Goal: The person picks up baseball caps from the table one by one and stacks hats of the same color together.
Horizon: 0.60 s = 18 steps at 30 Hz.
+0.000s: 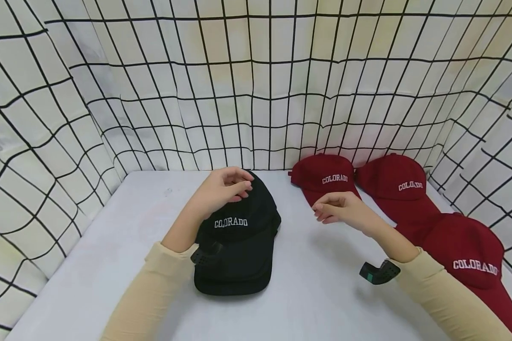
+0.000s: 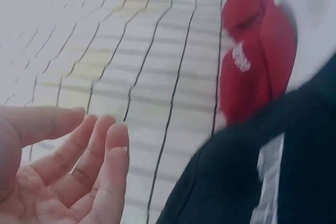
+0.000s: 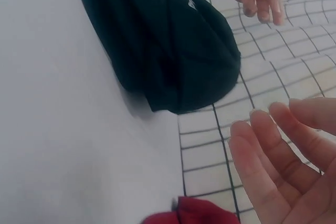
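"Anything in those hands?"

"Nothing. The left hand [image 1: 224, 187] is up over the crown of the black cap [image 1: 244, 258], fingers loosely bent. The right hand [image 1: 345, 209] hangs above the desk [image 1: 315, 293], by the brim of the leftmost red cap [image 1: 317, 166]. They're well apart — and neither seems to touch a cap."

"How do the caps lie?"

"The black one's left of centre, brim toward the person. That brim's edge looks doubled, so several may be nested; I can't be sure. Off to the right, the corner red cap [image 1: 386, 170] sits by the grid wall [image 1: 270, 94], the front red cap [image 1: 456, 241] nearer the person."

"How would you handle one?"

"Both sides, low down, lifting evenly so the crown doesn't cave in. If they're nested, I'd square the crowns and line up the brims. And mind the left wrist camera [image 1: 205, 255] — it could catch that brim."
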### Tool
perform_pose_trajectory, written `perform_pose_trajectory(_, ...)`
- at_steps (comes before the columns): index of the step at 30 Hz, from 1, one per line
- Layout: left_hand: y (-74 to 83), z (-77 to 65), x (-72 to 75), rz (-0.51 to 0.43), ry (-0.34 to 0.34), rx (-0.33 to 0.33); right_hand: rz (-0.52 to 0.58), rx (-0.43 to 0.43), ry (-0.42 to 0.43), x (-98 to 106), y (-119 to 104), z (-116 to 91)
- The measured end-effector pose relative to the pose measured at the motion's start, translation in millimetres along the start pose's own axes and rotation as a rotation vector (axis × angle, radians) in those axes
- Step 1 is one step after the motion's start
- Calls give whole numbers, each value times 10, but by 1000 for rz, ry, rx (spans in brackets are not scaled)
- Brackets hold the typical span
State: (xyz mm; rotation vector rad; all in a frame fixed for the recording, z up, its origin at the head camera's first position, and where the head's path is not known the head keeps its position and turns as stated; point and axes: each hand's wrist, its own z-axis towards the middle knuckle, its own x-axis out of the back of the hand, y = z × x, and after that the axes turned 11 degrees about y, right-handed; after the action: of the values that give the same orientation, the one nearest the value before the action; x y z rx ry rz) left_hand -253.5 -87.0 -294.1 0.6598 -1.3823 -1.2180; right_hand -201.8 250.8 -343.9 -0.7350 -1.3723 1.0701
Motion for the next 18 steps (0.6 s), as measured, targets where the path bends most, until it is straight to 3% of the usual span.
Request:
perform_pose_trajectory(5,72,127,-381,-67,-31,0,-26,1,104,194,16,-14)
perform_pose_trajectory(12,60,320,-812,-170,-49,82,-74,4,217,412,96,12)
perform_pose_trajectory(18,2,471,-1114,-274,2,167,-70,-47,320,548,225,48)
